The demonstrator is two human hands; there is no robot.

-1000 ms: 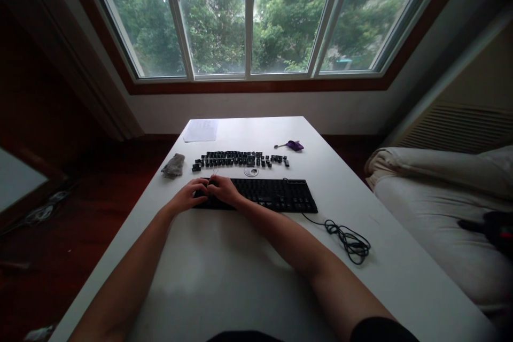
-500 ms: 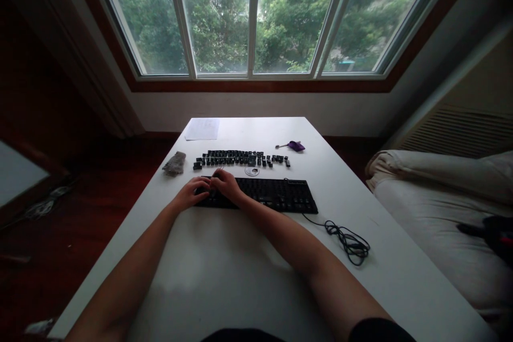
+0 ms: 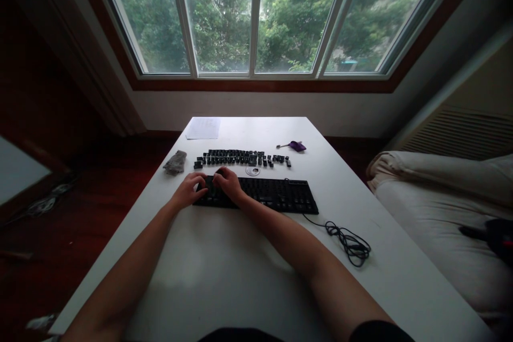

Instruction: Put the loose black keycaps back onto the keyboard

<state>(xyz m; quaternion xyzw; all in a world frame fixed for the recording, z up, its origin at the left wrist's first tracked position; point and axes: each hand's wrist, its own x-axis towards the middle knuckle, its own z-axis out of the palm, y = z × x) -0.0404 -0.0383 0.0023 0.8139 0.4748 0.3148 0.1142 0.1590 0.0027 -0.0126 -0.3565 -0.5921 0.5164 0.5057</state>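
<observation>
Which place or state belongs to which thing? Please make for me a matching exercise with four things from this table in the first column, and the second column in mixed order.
Things
1. Black keyboard
2. Loose keycaps
3. Black cable
4. Sheet of paper

Places or states
A. In rough rows beyond the keyboard
B. Near the far left corner of the table
C. Left hand and right hand at its left end
D. Looped in a loose bundle

Right pairs: 1-C, 2-A, 3-D, 4-B
</observation>
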